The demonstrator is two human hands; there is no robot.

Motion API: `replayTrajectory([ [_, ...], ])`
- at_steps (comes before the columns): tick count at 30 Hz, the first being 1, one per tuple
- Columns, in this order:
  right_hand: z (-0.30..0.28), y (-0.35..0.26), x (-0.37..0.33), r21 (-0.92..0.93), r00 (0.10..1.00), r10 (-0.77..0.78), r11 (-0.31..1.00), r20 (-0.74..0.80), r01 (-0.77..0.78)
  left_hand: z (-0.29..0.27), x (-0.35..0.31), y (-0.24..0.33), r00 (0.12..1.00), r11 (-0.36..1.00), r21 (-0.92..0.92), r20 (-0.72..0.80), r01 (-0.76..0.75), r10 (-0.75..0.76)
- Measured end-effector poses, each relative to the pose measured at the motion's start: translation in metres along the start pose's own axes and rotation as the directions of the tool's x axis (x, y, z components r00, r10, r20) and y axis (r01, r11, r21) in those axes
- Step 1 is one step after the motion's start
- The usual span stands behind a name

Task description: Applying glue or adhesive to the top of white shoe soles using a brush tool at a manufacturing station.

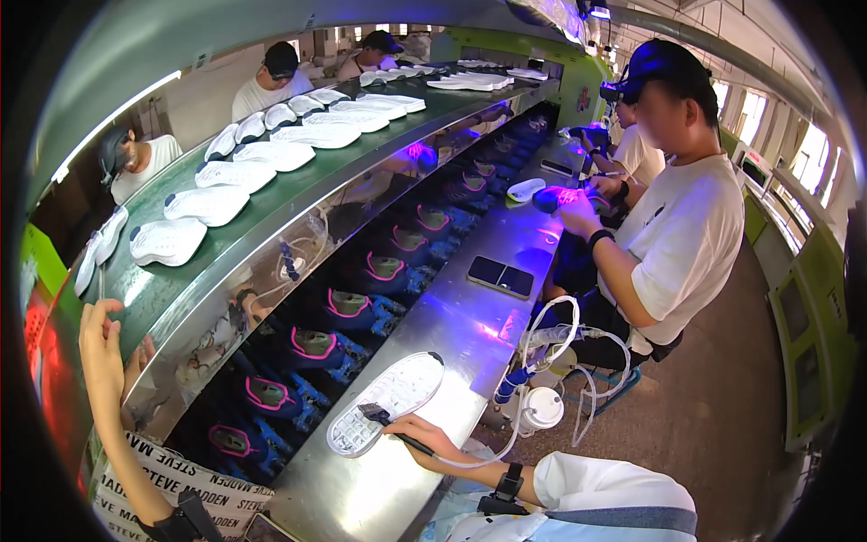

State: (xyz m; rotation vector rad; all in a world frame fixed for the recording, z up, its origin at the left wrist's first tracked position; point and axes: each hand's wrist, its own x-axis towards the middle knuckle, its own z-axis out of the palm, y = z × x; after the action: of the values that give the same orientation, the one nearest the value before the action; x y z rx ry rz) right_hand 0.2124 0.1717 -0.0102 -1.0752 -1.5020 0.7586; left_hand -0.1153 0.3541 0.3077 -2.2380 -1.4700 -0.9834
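My right hand (pixel 424 435) is closed round a thin-handled brush (pixel 375 414), whose dark bristles rest on a white shoe sole (pixel 388 397). That sole lies inner side up on the metal ledge (pixel 352 492), and a pale tube runs beside the hand. Reaching up at far left, my left hand (pixel 101 343) is at the near edge of the green conveyor belt (pixel 194 271). Its fingers are loosely bent and apart, with nothing seen in them. Just beyond its fingertips, a pair of white soles (pixel 99 248) stands on edge.
More white soles (pixel 208 206) line the belt. Below it, dark shoe uppers with pink collars (pixel 313 343) ride in a row. A phone (pixel 500 276) lies on the ledge. At right, a seated co-worker (pixel 677 217) handles a shoe; tubes and a white container (pixel 542 408) stand nearer.
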Motion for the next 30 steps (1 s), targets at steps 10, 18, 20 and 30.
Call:
replayTrajectory([
  [10,-0.005,0.002,0.003,0.013,1.000,0.012,1.000,0.010,-0.012,0.005,0.005,-0.004,0.993,0.994,-0.002,-0.024,-0.112,0.112],
  [18,-0.012,0.007,0.005,0.026,1.000,0.005,1.000,0.011,-0.005,0.003,0.010,0.028,0.985,0.986,-0.007,0.049,0.166,-0.166],
  [20,-0.012,0.007,0.006,0.023,1.000,0.002,1.000,0.015,-0.003,-0.002,0.011,0.036,0.964,0.969,0.037,0.100,0.243,-0.246],
  [30,-0.018,0.010,0.009,0.020,1.000,-0.003,1.000,0.004,0.003,0.011,0.010,0.015,1.000,0.995,0.095,-0.002,-0.026,0.026],
])
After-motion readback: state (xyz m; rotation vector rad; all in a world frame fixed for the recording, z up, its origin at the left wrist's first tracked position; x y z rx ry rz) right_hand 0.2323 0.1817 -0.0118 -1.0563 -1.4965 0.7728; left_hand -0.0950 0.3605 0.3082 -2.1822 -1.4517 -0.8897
